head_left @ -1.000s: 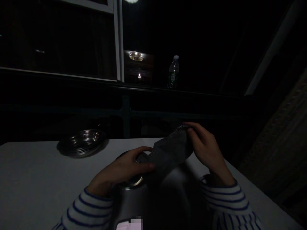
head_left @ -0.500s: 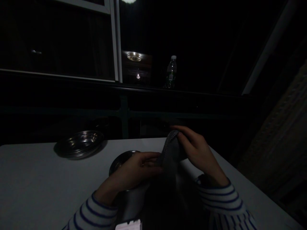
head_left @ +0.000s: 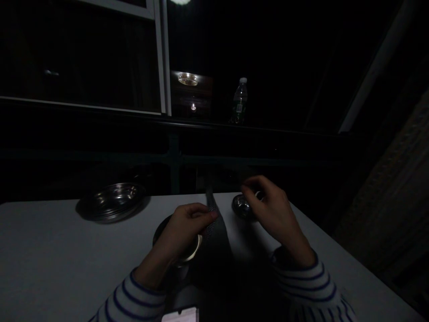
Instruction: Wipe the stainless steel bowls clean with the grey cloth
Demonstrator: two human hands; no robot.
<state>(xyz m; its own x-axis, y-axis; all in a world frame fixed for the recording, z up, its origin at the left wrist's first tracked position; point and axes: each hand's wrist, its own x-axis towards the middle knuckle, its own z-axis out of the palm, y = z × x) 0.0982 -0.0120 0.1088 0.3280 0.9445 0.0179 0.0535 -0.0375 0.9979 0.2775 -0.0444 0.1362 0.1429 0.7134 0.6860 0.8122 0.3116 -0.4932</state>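
My left hand [head_left: 187, 228] pinches a dark grey cloth [head_left: 219, 246] by its textured edge, thumb on top. The cloth hangs down toward me, and its lower part is lost in the dark. Under my left hand stands a metal bowl [head_left: 194, 251], partly covered by the hand. My right hand [head_left: 270, 208] is off the cloth, raised with thumb and index finger closed together. Whatever is between those fingertips is too dark to make out. Just behind my right hand sits a small metal bowl [head_left: 241, 206].
A stack of shallow metal dishes [head_left: 112, 203] stands at the left rear of the white table [head_left: 50, 250]. A plastic bottle [head_left: 239, 102] rests on the sill beyond. At the near edge shows a lit phone [head_left: 180, 315]. A patterned curtain [head_left: 392, 192] hangs at the right.
My right hand has let go of the cloth's upper edge. The cloth has dropped and shifted left, held by my left hand alone. The small bowl at the right has come into view.
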